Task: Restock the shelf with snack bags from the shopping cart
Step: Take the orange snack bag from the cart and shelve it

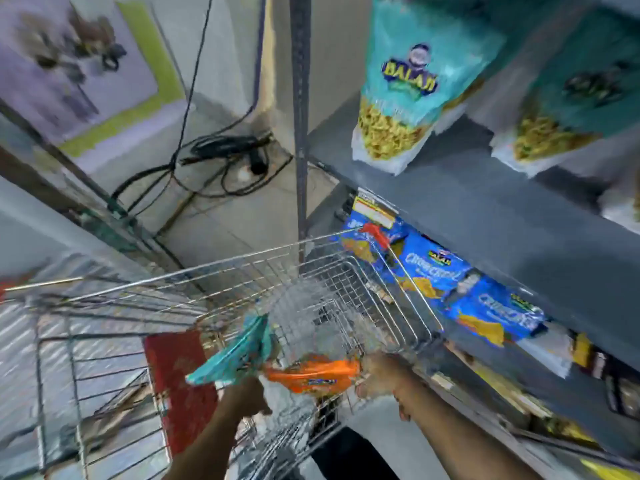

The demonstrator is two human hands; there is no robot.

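Note:
The wire shopping cart (214,282) fills the lower middle, beside the grey shelf (485,209) on the right. My left hand (247,393) grips a teal snack bag (235,351) over the cart's near end. My right hand (379,374) holds an orange snack bag (311,375) by its right end, just above the cart's rim. The two bags touch or overlap in the middle. The view is blurred by motion. On the upper shelf stand teal Balaji bags (408,84); blue Balaji bags (436,271) lie on the level below.
A red panel (176,386) is fixed at the cart's near end. A tangle of black cables (221,161) lies on the floor by the shelf's upright post (299,116). A second teal bag (581,95) stands at the far right of the upper shelf. Yellow packs (585,351) sit lower right.

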